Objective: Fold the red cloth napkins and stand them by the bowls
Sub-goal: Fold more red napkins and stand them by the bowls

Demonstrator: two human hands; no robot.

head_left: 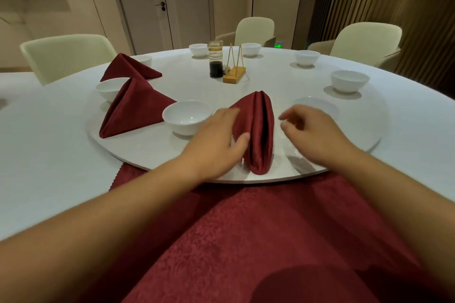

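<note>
A: Nearest you, a flat red cloth (246,241) lies spread on the worktop (49,155).

B: Past it, your folded napkin (258,135) stands just right of the nearest bowl (187,117).

A: Your left hand (219,140) rests against the napkin's bowl-side flank, fingers straight, thumb on the fabric.

B: Your right hand (312,133) hovers on the napkin's other side, fingers loosely curled, holding nothing. A second napkin (133,108) stands just left of that bowl.

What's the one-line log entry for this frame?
step: standing third folded red cloth napkin | left hand: touches its side | right hand: free beside it | done: two napkins standing by white bowls
</note>
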